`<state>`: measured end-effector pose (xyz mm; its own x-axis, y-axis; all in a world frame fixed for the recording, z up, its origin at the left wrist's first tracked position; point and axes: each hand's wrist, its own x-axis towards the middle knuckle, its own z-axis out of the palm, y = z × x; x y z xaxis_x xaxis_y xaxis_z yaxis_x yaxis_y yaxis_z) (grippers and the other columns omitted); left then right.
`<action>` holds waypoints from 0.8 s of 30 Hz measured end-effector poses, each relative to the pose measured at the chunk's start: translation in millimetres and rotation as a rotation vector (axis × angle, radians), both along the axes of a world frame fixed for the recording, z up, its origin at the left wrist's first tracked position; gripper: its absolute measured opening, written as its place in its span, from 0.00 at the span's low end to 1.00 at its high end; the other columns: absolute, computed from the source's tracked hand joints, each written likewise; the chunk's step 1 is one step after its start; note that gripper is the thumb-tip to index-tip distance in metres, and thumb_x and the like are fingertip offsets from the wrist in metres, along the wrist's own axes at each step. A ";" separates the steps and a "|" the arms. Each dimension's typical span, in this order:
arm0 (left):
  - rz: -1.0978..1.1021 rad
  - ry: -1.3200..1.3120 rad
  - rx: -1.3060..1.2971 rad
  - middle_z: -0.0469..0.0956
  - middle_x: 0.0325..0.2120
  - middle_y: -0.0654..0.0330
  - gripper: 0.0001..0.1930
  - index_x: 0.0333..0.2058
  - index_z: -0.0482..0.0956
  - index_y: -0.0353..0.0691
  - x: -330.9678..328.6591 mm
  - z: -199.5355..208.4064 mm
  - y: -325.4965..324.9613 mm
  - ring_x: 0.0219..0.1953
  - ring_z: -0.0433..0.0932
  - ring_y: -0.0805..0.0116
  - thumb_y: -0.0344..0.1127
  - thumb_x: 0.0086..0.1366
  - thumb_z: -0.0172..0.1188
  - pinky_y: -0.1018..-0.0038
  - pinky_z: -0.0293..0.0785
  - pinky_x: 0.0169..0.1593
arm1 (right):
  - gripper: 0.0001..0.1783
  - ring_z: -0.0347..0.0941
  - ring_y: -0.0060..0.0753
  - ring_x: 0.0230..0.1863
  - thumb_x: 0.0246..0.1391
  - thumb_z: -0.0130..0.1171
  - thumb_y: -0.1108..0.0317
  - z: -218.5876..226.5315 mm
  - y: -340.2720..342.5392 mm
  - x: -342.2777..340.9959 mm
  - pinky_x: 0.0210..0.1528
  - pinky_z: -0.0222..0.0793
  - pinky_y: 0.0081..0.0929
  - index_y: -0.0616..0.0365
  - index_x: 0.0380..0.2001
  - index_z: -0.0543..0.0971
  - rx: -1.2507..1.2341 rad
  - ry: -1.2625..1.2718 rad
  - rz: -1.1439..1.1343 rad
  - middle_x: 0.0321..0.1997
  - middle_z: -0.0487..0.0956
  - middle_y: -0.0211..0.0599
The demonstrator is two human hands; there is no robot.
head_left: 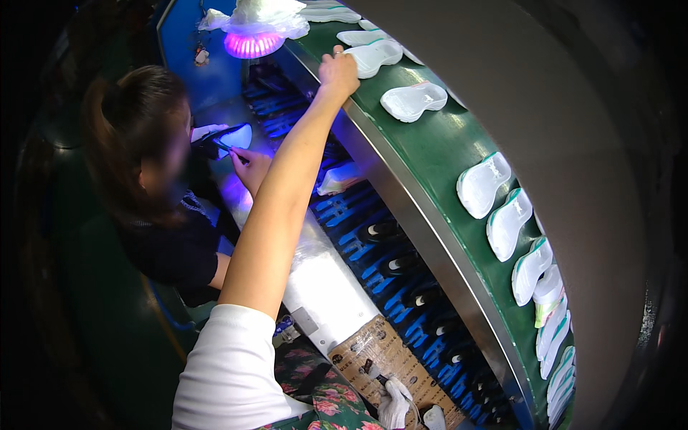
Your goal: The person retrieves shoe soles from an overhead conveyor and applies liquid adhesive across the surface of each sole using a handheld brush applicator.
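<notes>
My left hand (338, 74), bare, reaches far up on a stretched arm. Its fingers close on the end of a white shoe sole (375, 59) lying on the green shelf (430, 147). Just beyond it lies another white sole (414, 101). At the lower edge my right hand (393, 407), in a white glove, is closed round the handle of a small dark-tipped brush (373, 370) over brown cardboard (358, 347). Part of that hand is cut off by the frame. A further pale sole (433, 417) lies beside it.
Several white soles with green edges (509, 224) line the curved shelf. Below its metal side (408, 204), dark shoes (401, 265) sit on a blue-lit rack. To the left a co-worker (165, 179) holds a glowing shoe part (233, 136) near a purple lamp (254, 44).
</notes>
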<state>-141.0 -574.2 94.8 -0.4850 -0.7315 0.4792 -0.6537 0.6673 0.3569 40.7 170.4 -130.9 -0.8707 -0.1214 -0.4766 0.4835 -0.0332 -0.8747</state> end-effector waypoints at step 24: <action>-0.556 1.299 0.965 0.79 0.40 0.58 0.11 0.48 0.75 0.40 177.0 -53.4 303.7 0.41 0.79 0.66 0.35 0.70 0.53 0.73 0.77 0.45 | 0.13 0.75 0.29 0.30 0.48 0.63 0.80 54.2 13.4 17.6 0.33 0.70 0.25 0.68 0.40 0.80 -0.271 0.084 -0.258 0.36 0.81 0.39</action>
<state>36.0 -270.5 41.3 -0.4403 -0.8612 0.2539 0.5886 -0.0632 0.8060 58.3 183.8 -76.7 -0.9238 -0.0054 -0.3829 0.3561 -0.3797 -0.8538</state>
